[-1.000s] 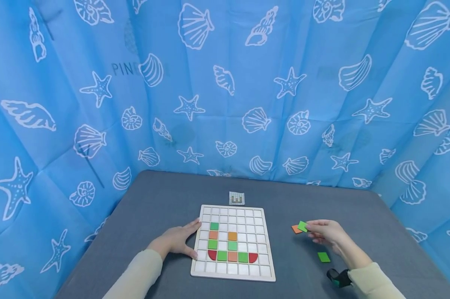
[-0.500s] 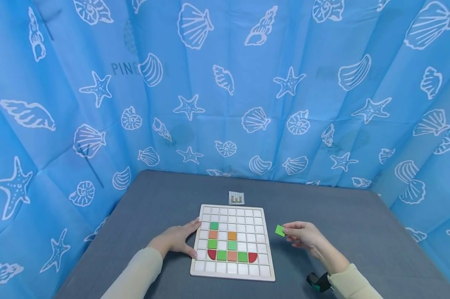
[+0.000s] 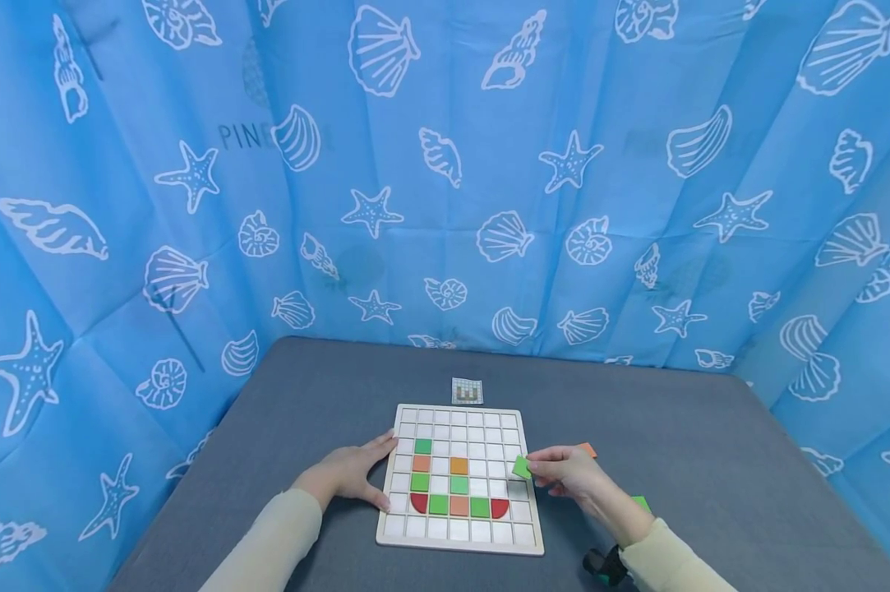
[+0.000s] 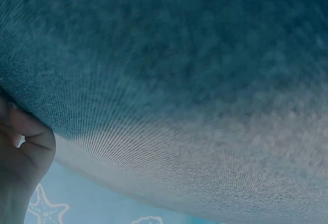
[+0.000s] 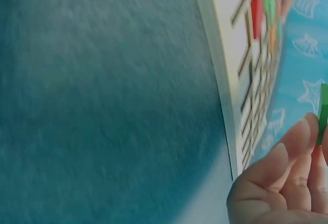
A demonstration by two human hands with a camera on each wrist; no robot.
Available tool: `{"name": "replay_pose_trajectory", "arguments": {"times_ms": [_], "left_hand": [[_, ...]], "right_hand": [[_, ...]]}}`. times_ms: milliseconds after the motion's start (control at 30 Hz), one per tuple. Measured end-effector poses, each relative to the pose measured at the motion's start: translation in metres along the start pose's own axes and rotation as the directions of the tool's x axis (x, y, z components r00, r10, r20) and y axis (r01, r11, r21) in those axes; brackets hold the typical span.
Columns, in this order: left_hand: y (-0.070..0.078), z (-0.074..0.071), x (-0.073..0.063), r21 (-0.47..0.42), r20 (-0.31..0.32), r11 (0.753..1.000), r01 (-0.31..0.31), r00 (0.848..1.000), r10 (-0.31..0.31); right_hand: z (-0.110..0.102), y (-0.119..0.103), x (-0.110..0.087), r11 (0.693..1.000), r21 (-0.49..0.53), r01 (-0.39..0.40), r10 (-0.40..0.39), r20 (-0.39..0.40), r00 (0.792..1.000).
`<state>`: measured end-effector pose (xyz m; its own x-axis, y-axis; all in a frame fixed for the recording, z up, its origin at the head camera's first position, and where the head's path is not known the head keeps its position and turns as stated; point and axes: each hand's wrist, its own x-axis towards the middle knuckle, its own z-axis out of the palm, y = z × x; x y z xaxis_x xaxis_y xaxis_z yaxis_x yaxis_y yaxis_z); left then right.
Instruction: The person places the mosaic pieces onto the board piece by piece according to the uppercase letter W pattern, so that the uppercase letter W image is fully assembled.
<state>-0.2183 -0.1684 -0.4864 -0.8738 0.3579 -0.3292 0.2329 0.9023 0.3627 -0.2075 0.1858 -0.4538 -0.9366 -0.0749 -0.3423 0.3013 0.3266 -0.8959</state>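
A white grid board (image 3: 430,533) lies on the grey table, with green, orange and red tiles set in some of its squares. My left hand (image 3: 350,473) rests at the board's left edge, thumb and fingers spread along the rim. Over the board's right side, my right hand (image 3: 570,473) pinches a light green square tile (image 3: 521,468) between thumb and fingers. That tile (image 5: 323,114) also shows at the right edge of the right wrist view. In the left wrist view only part of the left hand (image 4: 25,152) appears.
An orange tile (image 3: 587,450) and a green tile (image 3: 641,502) lie on the table, partly hidden behind the right hand and arm. A small pattern card (image 3: 467,391) lies beyond the board. Blue shell-printed curtain (image 3: 415,164) surrounds the table (image 3: 326,370).
My right hand has carried the green tile leftward, away from the loose orange tile, to above the board's right edge. The left hand has stayed in place.
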Motion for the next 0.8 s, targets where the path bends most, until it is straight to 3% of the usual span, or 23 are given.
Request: {"name": "replay_pose_trajectory", "arguments": {"times_ms": [467,800], "left_hand": [[0.003,0.000,-0.005,-0.013,-0.018,1.000,-0.005,1.000,0.004],[0.001,-0.002,-0.004,-0.018,-0.002,1.000,-0.007,1.000,0.007]], "right_hand": [[0.026,0.003,0.004,0.970,-0.243,0.029,-0.032,-0.010,0.999],[0.036,0.004,0.007,0.958,-0.270,0.094,-0.090,0.029,0.996]]}}
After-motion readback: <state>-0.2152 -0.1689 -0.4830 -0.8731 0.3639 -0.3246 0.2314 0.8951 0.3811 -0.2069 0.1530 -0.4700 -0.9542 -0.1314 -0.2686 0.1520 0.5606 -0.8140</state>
